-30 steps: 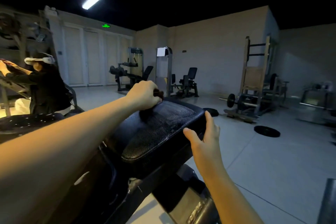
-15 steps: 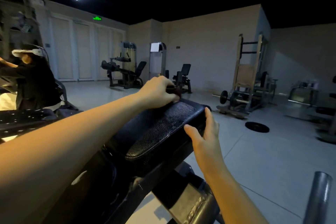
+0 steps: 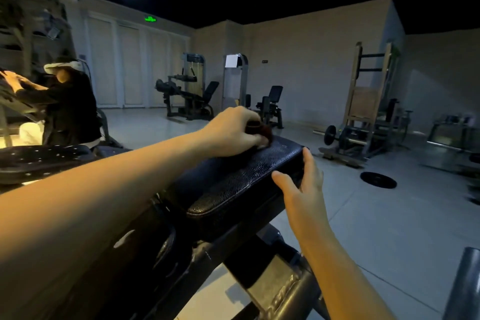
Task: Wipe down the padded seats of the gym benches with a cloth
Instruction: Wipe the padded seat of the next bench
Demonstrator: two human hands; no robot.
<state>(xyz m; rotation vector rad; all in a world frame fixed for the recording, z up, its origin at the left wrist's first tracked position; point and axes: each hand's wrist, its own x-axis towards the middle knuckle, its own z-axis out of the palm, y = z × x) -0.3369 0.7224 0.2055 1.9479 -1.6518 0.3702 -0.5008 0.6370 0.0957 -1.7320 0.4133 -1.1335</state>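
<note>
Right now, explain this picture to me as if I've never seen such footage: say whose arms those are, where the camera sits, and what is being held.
There is no machine here. One camera is worn on a person's head, looking forward and down, so the two bare arms reaching into the picture are that person's own. The room is a dim gym. In front is a black padded seat on a metal frame. The left hand presses a dark bunched cloth on the far end of the seat, fingers curled round it. The right hand holds nothing; its fingers lie fairly straight against the seat's right edge, thumb by the top edge. Further off, a round weight plate lies on the floor, and another person works at equipment on the left.
</note>
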